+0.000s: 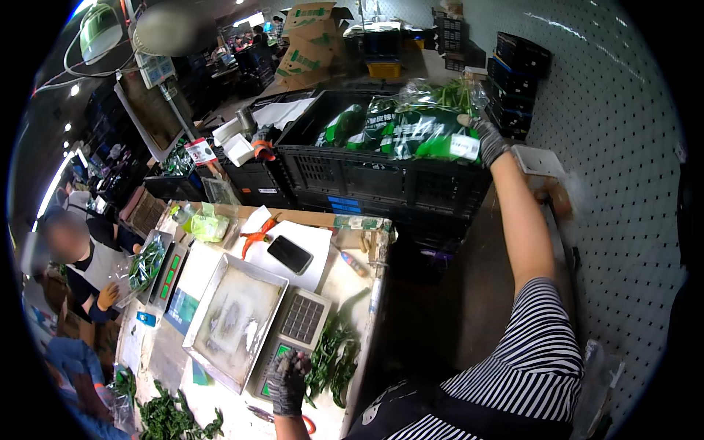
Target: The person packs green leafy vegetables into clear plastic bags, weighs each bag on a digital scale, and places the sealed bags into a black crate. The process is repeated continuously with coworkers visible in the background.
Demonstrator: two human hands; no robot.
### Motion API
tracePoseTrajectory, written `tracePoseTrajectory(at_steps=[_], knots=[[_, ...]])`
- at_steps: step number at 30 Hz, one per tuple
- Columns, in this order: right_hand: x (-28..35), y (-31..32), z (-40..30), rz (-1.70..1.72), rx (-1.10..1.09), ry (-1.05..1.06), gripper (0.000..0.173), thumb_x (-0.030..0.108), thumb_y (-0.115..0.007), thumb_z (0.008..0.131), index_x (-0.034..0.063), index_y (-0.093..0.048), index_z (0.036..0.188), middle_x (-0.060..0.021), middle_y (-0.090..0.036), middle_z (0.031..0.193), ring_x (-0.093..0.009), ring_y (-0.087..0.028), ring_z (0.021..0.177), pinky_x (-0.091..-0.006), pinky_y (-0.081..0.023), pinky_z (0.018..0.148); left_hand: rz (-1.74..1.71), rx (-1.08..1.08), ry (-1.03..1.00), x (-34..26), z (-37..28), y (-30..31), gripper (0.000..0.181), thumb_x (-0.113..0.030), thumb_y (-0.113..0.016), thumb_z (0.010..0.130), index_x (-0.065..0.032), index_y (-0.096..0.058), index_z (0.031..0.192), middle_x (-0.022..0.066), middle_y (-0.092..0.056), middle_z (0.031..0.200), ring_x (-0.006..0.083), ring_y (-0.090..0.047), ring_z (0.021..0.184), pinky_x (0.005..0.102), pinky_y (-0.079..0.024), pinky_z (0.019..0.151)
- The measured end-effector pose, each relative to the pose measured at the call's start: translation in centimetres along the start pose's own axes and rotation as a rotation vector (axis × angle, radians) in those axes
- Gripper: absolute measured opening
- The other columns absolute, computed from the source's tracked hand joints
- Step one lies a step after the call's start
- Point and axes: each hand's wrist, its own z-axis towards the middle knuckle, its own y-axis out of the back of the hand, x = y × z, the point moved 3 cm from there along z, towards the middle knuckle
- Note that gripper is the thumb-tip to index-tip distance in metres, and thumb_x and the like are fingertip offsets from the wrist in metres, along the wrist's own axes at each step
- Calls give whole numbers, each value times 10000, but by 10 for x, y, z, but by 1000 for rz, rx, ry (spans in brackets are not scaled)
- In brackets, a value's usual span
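Observation:
My right hand [485, 136], in a grey knitted glove, reaches out to the right end of a black plastic crate [344, 168]. Its fingers touch a printed green plastic bag [432, 135] with a white label; whether they grip it is hidden. Leafy green stalks in clear wrap [443, 96] lie above that bag. My left hand [287, 380], gloved too, is curled over the display end of a digital scale [302, 316], with nothing visible in it. Beside it lie long green peppers [333, 352]. A shallow metal tray [236, 324] rests on the scale.
A phone [290, 254] lies on white paper near red peppers [256, 237]. Scissors [309, 424] are close to my left wrist. Across the table, a person's gloved hand [108, 296] is beside bagged greens [147, 264] on another scale. Stacked crates [511, 82] stand behind.

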Motion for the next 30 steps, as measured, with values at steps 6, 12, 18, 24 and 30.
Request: tracePoseTrajectory(at_steps=[6, 12, 18, 24, 30], knots=[[3, 24, 71, -1932, -251, 5, 395, 258, -557, 762, 26, -551, 1081, -213, -588, 953, -298, -599, 830, -413, -481, 667, 249, -111, -20, 41, -1, 32, 192, -201, -509, 816, -47, -528, 928, 111, -580, 867, 225, -565, 752, 354, -470, 668], [-61, -54, 70, -1858, 190, 226, 698, 476, -489, 770, 76, -290, 1306, -158, -287, 1341, -270, -271, 1244, -384, -223, 1019, -227, -292, 125, 41, -22, 22, 206, -220, -566, 787, -57, -526, 907, 96, -562, 833, 209, -531, 728, 311, -442, 647], [-113, 52, 141, -1384, 663, 295, 517, 255, -566, 786, 17, -417, 1219, -164, -439, 1235, -288, -398, 1151, -338, -287, 970, 1029, -32, -317, 11, -32, -7, 213, -232, -518, 847, -26, -542, 893, 63, -582, 834, 113, -569, 744, 239, -480, 662], [-64, -4, 76, -2157, -333, 1129, 453, 426, -452, 826, 119, -515, 1153, -65, -534, 1142, -276, -510, 1009, -362, -412, 827, -83, -175, -33, 34, -66, 10, 279, -227, -483, 866, 21, -525, 988, 82, -597, 904, 149, -585, 822, 260, -485, 746], [-119, -58, -9, -2317, -400, 884, 488, 517, -396, 817, 160, -531, 1120, -53, -550, 1109, -259, -547, 953, -379, -436, 773, -79, -401, -133, 39, -124, 63, 245, -215, -536, 840, -9, -551, 971, 65, -609, 830, 101, -576, 703, 212, -484, 637]])
